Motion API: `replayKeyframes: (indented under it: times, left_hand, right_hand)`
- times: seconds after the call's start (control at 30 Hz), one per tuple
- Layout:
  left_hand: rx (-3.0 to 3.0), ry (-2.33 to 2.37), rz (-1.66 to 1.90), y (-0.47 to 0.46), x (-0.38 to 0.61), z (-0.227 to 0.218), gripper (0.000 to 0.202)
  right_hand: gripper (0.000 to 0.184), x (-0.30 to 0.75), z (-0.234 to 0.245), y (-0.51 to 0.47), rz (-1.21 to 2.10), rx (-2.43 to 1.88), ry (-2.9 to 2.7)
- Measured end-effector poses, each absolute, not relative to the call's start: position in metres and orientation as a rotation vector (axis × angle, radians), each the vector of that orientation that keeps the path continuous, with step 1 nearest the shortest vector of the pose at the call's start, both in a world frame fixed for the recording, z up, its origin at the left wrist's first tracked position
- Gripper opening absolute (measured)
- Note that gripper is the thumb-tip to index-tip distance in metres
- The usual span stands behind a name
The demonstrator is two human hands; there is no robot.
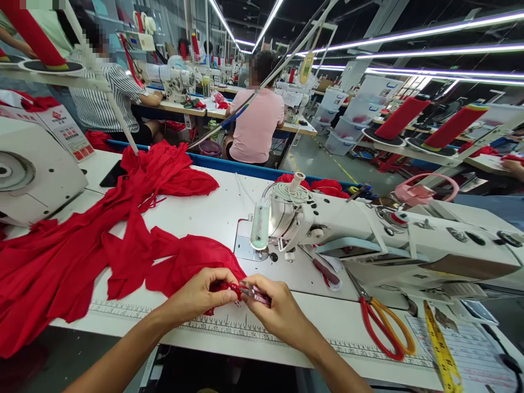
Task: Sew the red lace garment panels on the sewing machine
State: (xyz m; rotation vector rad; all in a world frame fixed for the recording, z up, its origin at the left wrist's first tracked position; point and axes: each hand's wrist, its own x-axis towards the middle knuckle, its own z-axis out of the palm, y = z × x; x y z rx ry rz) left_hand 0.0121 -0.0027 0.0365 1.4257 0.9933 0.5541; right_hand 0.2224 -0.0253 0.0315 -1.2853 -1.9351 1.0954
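My left hand pinches the edge of a red fabric piece between thumb and fingers, just above the table's front edge. My right hand is closed around small thread snips, whose blades point left and meet the pinched edge. Whether the blades are parted I cannot tell. The rest of that piece lies spread on the white table behind my left hand. A long heap of red fabric stretches leftward beside it and hangs over the front edge.
A sewing machine stands at right, its needle area behind my hands. Large scissors and a yellow tape measure lie front right. Another machine is at left. Co-workers sit ahead, one in a pink shirt.
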Motion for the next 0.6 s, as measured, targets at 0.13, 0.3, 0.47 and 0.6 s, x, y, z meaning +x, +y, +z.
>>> replayKeyframes:
  times: [0.13, 0.3, 0.47, 0.6]
  left_hand:
    - [1.818, 1.332, 0.982, -0.018, 0.018, 0.034, 0.011]
    - [2.225, 1.512, 1.269, -0.048, 0.032, 0.025, 0.009]
    - [2.150, 1.589, 1.276, -0.053, 0.042, 0.016, 0.010]
    - [2.073, 1.638, 1.284, -0.052, 0.042, 0.017, 0.014]
  right_hand:
    - [0.027, 0.210, 0.025, -0.014, 1.315, -1.282, -1.624]
    - [0.021, 0.202, 0.027, -0.014, 1.515, -1.268, -1.351]
    - [0.024, 0.200, 0.029, -0.019, 1.620, -1.251, -1.280]
    - [0.023, 0.201, 0.026, -0.021, 1.522, -1.229, -1.374]
